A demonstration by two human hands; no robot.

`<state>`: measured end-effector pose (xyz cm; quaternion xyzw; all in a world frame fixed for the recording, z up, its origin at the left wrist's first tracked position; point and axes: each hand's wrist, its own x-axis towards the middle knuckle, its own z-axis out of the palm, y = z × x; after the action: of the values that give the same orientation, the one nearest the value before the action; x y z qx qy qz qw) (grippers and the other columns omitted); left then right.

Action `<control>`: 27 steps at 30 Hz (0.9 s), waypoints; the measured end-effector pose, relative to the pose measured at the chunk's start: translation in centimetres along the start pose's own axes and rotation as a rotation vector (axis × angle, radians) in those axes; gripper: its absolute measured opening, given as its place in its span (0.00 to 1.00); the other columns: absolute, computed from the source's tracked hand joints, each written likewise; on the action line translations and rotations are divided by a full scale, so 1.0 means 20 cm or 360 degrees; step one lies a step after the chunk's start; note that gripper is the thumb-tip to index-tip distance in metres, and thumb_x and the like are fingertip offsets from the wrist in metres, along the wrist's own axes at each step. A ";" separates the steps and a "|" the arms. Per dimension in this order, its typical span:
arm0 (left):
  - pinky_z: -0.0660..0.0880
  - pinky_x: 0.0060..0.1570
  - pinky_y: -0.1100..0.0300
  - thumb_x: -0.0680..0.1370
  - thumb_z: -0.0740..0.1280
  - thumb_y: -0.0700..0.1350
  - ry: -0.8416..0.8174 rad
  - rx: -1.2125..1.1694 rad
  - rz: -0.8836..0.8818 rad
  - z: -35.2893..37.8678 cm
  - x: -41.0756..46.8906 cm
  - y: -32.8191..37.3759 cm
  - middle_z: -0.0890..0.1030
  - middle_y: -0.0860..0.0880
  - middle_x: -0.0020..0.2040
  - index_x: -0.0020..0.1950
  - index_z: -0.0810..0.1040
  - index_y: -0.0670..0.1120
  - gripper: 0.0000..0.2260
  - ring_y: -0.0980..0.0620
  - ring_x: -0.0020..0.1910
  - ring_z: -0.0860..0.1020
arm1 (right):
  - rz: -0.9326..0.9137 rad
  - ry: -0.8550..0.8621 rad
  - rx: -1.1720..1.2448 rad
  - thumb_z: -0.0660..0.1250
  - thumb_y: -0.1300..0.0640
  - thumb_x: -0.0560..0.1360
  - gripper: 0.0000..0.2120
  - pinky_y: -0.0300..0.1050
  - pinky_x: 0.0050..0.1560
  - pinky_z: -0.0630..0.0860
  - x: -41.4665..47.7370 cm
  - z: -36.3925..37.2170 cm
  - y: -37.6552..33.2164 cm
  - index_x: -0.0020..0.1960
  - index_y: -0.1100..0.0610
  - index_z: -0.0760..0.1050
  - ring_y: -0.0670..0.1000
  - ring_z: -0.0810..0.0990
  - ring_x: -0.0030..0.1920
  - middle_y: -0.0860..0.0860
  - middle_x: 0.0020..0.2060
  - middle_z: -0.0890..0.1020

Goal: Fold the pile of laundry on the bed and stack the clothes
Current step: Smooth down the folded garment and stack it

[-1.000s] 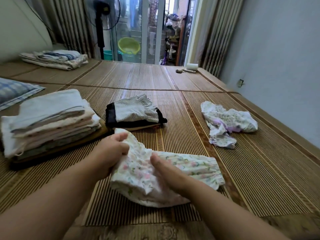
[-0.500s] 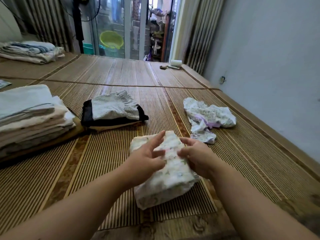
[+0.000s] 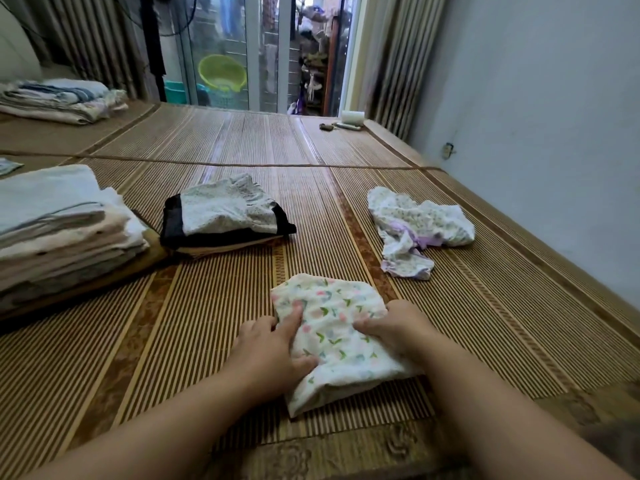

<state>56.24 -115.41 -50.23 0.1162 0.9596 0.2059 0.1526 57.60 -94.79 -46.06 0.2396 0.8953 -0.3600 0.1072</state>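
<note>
Far left of my hands, a tall folded stack (image 3: 59,230) runs off the frame edge. Ahead of the left hand (image 3: 273,344) sit a smaller stack (image 3: 225,213) and, much farther off, a green basin (image 3: 221,72) whose contents I can't see. The left hand pinches the folded floral garment (image 3: 332,327) between forefinger and thumb, and the right hand (image 3: 394,327) grips its other edge with curled fingers. Beyond the right hand lies a crumpled pile (image 3: 415,223).

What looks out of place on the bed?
A crumpled white and lilac garment lies unfolded on the woven bamboo mat, right of the folded flower-print cloth held by left hand and right hand. Nothing else stands out.
</note>
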 end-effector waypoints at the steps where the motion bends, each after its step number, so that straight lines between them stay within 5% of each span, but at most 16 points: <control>1: 0.68 0.66 0.48 0.73 0.67 0.62 0.0015 -0.0207 -0.0035 -0.02 0.00 0.01 0.64 0.46 0.70 0.76 0.46 0.66 0.39 0.46 0.66 0.66 | 0.0019 -0.0017 0.0082 0.75 0.49 0.70 0.15 0.41 0.32 0.70 -0.01 0.00 -0.01 0.47 0.56 0.74 0.48 0.77 0.39 0.49 0.40 0.79; 3: 0.79 0.53 0.51 0.73 0.71 0.53 -0.0027 -0.0697 -0.0118 -0.05 -0.02 0.03 0.68 0.46 0.67 0.76 0.49 0.65 0.40 0.47 0.56 0.75 | 0.0078 -0.0122 0.0345 0.74 0.58 0.72 0.08 0.37 0.27 0.73 -0.03 0.00 -0.03 0.45 0.59 0.76 0.47 0.79 0.34 0.51 0.39 0.80; 5: 0.81 0.50 0.49 0.74 0.71 0.43 -0.0078 -0.1233 -0.0257 -0.07 -0.03 0.04 0.71 0.45 0.65 0.77 0.53 0.60 0.39 0.45 0.53 0.78 | 0.0107 -0.0207 0.0496 0.73 0.63 0.72 0.07 0.40 0.34 0.80 -0.04 0.00 -0.04 0.47 0.61 0.76 0.49 0.82 0.35 0.54 0.41 0.82; 9: 0.79 0.52 0.42 0.76 0.66 0.33 -0.0236 -0.2159 -0.0527 -0.13 -0.05 0.03 0.74 0.39 0.60 0.76 0.58 0.57 0.34 0.39 0.52 0.79 | 0.0096 -0.0136 0.0373 0.77 0.54 0.68 0.28 0.54 0.53 0.80 -0.01 0.02 -0.02 0.60 0.58 0.65 0.56 0.81 0.49 0.55 0.52 0.77; 12: 0.79 0.52 0.42 0.74 0.69 0.34 -0.0398 -0.2031 -0.0275 -0.14 -0.09 0.02 0.68 0.40 0.70 0.77 0.51 0.64 0.43 0.38 0.55 0.78 | -0.0115 -0.0110 0.0196 0.73 0.51 0.72 0.40 0.49 0.53 0.77 -0.02 0.03 -0.02 0.74 0.49 0.51 0.55 0.78 0.54 0.54 0.62 0.73; 15: 0.80 0.53 0.49 0.74 0.69 0.34 -0.0509 -0.1836 -0.0162 -0.10 -0.11 0.02 0.62 0.42 0.75 0.77 0.54 0.61 0.41 0.44 0.57 0.78 | -0.0409 -0.0364 0.0064 0.64 0.54 0.79 0.34 0.44 0.56 0.74 -0.04 0.00 -0.02 0.76 0.35 0.50 0.52 0.74 0.61 0.51 0.73 0.65; 19: 0.79 0.45 0.64 0.73 0.70 0.34 -0.0284 -0.1513 -0.0174 -0.04 -0.09 0.00 0.65 0.46 0.74 0.78 0.57 0.56 0.39 0.54 0.54 0.76 | -0.0337 -0.0667 0.0151 0.66 0.59 0.77 0.23 0.43 0.55 0.79 -0.05 -0.05 -0.01 0.64 0.36 0.71 0.54 0.78 0.60 0.47 0.64 0.73; 23: 0.76 0.36 0.70 0.72 0.69 0.32 -0.0195 -0.1314 -0.0142 -0.10 -0.04 -0.06 0.67 0.49 0.67 0.79 0.49 0.55 0.44 0.54 0.50 0.77 | -0.0331 -0.0774 0.0068 0.72 0.66 0.70 0.43 0.35 0.42 0.78 -0.01 -0.05 -0.08 0.76 0.42 0.56 0.46 0.76 0.52 0.50 0.73 0.64; 27: 0.73 0.33 0.73 0.72 0.68 0.34 -0.0005 -0.1024 -0.0126 -0.29 0.07 -0.21 0.68 0.50 0.66 0.79 0.49 0.54 0.43 0.57 0.46 0.75 | -0.0493 -0.0761 -0.0013 0.70 0.68 0.70 0.46 0.42 0.52 0.80 0.08 -0.01 -0.34 0.77 0.45 0.49 0.49 0.77 0.54 0.50 0.74 0.62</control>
<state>52.25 -120.90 -47.32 0.0248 0.8489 0.4924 0.1908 52.71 -98.36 -42.59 0.0077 0.8720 -0.4147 0.2599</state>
